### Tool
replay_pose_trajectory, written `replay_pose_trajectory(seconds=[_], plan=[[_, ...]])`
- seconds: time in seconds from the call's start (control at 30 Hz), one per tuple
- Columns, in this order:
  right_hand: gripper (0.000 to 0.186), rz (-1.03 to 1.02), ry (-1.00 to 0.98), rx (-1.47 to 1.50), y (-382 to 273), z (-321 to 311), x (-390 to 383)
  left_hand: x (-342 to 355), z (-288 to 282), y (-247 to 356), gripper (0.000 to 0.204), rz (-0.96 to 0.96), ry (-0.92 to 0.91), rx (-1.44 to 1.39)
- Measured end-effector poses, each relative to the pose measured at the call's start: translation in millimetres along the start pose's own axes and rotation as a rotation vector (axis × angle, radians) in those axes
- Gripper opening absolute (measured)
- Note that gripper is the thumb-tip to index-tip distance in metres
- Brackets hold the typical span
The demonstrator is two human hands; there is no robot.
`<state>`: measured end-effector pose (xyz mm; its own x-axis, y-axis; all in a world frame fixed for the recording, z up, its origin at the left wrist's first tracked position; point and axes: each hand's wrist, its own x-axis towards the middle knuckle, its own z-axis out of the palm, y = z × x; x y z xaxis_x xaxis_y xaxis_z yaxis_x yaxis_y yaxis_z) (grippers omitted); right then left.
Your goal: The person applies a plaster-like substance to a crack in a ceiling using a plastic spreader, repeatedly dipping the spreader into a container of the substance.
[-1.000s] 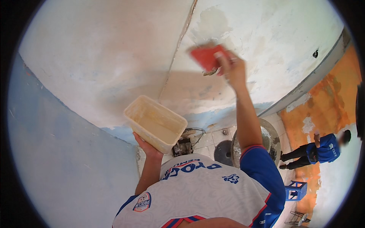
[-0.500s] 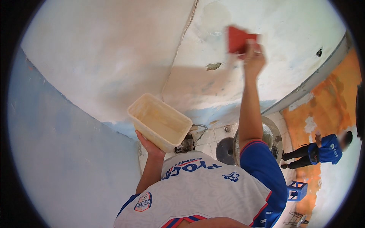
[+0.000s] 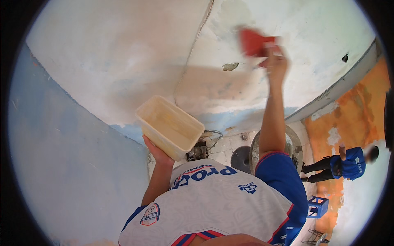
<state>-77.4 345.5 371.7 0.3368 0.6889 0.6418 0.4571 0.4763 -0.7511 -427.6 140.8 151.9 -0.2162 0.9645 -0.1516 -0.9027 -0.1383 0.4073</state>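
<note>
You're reaching high with your right hand (image 3: 276, 61), fingers clamped on a red scraper (image 3: 255, 41) that's pressing against the patchy white wall (image 3: 123, 61); it's blurring, so I can't tell how flat its edge sits. Your left hand (image 3: 156, 152) is cupping the underside of a pale plastic tub (image 3: 169, 126), fingers wrapped round its lower corner, and the tub is tilting toward the corner of the room. That tilt is the risk: with only 1 palm under it, whatever's inside could slop out over the blue lower wall (image 3: 74, 172). A loose flake (image 3: 230, 66) is hanging just left of the scraper and could drop on you. Another person (image 3: 342, 167) is crouching well apart, by the orange wall (image 3: 353, 119).
</note>
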Motion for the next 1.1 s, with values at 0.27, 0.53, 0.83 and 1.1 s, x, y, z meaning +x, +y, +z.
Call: replay_pose_trajectory(seconds=[0.27,0.53,0.83,1.1], plan=[[0.046,0.13,0.291,0.205,-10.6,5.5,-16.4,-3.6,-5.7,2.5,0.071,0.042,0.031,-0.056],[0.041,0.081,0.331,0.129,12.2,8.1,-3.5,-1.5,-6.1,-0.1,0.073,0.05,0.051,-0.047],[0.039,0.022,0.137,0.066,33.6,20.1,5.5,2.1,-11.6,1.1,0.072,0.04,0.02,-0.04],[0.044,0.112,-0.203,-0.045,18.1,44.3,-25.0,7.3,-10.3,-4.2,0.071,0.042,0.01,-0.031]])
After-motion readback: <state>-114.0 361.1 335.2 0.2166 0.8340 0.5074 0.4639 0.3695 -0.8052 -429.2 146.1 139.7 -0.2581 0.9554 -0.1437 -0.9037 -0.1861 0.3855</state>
